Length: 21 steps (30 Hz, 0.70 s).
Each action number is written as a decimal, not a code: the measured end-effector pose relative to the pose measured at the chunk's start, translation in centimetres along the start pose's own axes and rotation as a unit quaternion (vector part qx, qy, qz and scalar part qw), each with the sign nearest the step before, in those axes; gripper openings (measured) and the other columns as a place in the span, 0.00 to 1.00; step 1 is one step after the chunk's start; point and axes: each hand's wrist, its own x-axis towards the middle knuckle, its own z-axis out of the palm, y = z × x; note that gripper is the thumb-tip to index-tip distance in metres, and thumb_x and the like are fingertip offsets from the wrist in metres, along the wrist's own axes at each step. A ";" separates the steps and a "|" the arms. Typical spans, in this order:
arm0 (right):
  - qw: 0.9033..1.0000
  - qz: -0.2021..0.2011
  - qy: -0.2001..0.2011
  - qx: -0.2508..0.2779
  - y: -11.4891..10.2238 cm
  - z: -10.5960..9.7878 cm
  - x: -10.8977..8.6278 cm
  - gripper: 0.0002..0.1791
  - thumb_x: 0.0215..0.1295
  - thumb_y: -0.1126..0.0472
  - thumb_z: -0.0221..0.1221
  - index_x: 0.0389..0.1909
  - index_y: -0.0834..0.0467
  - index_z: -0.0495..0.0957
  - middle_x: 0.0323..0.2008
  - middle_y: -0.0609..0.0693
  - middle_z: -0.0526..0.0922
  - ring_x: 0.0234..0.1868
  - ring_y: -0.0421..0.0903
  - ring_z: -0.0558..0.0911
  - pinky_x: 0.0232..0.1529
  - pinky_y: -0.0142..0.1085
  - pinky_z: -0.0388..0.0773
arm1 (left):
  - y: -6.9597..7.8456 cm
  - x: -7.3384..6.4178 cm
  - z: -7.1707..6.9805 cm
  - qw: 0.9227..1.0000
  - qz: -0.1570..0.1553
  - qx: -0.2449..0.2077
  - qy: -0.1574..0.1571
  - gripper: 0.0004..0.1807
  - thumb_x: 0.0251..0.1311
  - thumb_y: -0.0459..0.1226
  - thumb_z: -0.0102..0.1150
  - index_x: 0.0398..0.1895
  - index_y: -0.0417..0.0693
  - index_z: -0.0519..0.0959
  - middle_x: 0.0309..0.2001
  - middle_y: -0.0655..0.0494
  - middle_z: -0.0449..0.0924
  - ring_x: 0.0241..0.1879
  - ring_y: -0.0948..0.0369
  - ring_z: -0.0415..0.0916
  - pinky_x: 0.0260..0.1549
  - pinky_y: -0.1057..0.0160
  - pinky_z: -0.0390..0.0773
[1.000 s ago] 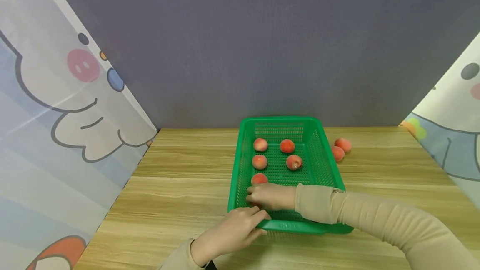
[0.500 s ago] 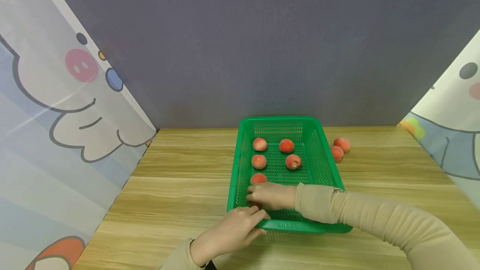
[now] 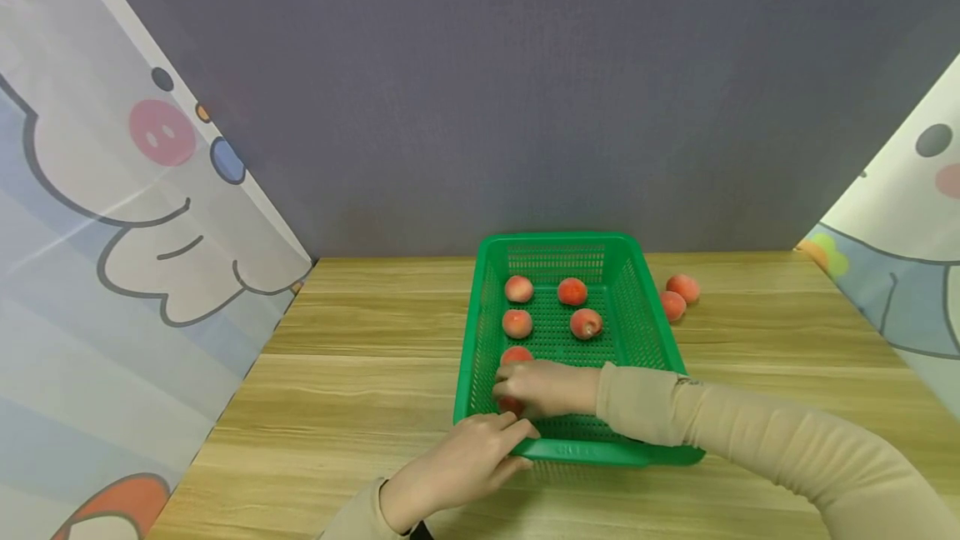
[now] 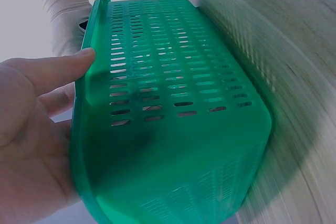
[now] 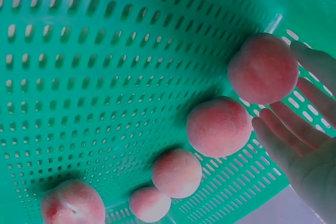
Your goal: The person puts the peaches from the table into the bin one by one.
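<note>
My left hand (image 3: 472, 457) grips the near left rim of a green plastic basket (image 3: 585, 450). In the left wrist view its thumb (image 4: 68, 69) lies on the outside of the rim, the fingers behind it. My right hand (image 3: 543, 388) reaches down inside, beside the nearest peach (image 5: 262, 69) at the near left corner. Its fingers look loose and fairly straight, with fingertips right at that peach and close to the second peach (image 5: 219, 127). From the head view the hand partly covers both. Further along the same row lie two more peaches, one of them a pale peach (image 3: 519, 289).
A second row in the basket has a red peach (image 3: 572, 292) and a peach with its stem hollow showing (image 3: 586, 324). Two loose peaches (image 3: 678, 297) sit outside, right of the basket on the wooden table (image 3: 360, 365). A grey wall (image 3: 525, 90) stands behind.
My right hand has shifted slightly right and its fingers have loosened, so more of the nearest peach shows beneath it. The left hand stays on the rim.
</note>
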 end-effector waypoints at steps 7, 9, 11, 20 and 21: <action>1.000 0.000 0.010 -0.011 0.0 -0.5 -0.2 0.07 0.57 0.56 0.58 0.35 0.53 0.77 0.41 0.47 0.77 0.38 0.39 0.77 0.35 0.26 0.73 | 0.1 0.0 -0.1 1.000 0.005 0.001 0.006 0.13 0.51 0.40 0.61 0.39 0.47 0.74 0.28 0.63 0.71 0.24 0.74 0.62 0.27 0.82 0.64; 1.000 0.001 0.019 -0.015 0.0 -0.6 -0.3 0.07 0.58 0.56 0.56 0.36 0.53 0.77 0.42 0.48 0.77 0.39 0.40 0.77 0.35 0.26 0.74 | 0.1 0.0 -0.1 1.000 0.004 0.001 0.005 0.13 0.51 0.40 0.61 0.39 0.48 0.74 0.28 0.63 0.71 0.24 0.74 0.62 0.27 0.82 0.64; 0.999 0.002 0.028 -0.015 0.0 -0.9 -0.5 0.08 0.59 0.57 0.56 0.37 0.53 0.77 0.42 0.48 0.77 0.41 0.40 0.77 0.37 0.27 0.74 | 0.1 0.0 -0.1 1.000 0.003 0.001 0.004 0.13 0.51 0.41 0.61 0.39 0.48 0.74 0.28 0.63 0.70 0.23 0.74 0.62 0.26 0.82 0.64; 0.996 0.008 0.092 -0.018 0.7 -3.1 -1.3 0.13 0.59 0.58 0.57 0.44 0.57 0.77 0.44 0.48 0.76 0.46 0.43 0.75 0.41 0.29 0.74 | 0.0 0.0 -0.1 1.000 0.001 -0.002 -0.004 0.13 0.51 0.40 0.61 0.40 0.48 0.74 0.29 0.62 0.72 0.24 0.74 0.65 0.27 0.81 0.67; 0.995 0.006 0.100 -0.021 0.8 -3.4 -1.4 0.12 0.59 0.58 0.56 0.43 0.56 0.77 0.44 0.48 0.76 0.46 0.43 0.75 0.41 0.29 0.74 | 0.0 0.0 -0.1 1.000 0.001 -0.002 -0.003 0.13 0.51 0.41 0.61 0.39 0.48 0.73 0.29 0.62 0.72 0.24 0.74 0.66 0.28 0.81 0.67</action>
